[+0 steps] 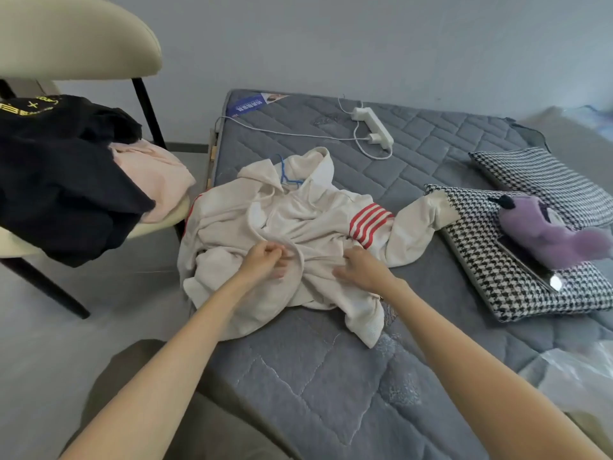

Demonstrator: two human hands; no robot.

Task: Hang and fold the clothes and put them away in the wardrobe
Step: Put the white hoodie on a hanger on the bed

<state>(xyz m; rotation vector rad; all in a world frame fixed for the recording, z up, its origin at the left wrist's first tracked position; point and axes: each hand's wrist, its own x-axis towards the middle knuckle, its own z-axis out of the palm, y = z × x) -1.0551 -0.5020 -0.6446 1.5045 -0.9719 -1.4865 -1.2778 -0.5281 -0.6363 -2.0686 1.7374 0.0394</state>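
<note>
on the quilted grey mattress (pixel 315 376) lies a crumpled cream hoodie (pixel 298 220), a thin blue hanger (pixel 287 176) half hidden in its neck. left hand (pixel 265 260) pinches a fold mid-hoodie; right hand (pixel 361 270) clutches cloth alongside.

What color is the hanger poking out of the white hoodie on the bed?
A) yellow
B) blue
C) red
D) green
B: the hanger whose hook sticks out at the neck of the hoodie is thin and blue.
</note>
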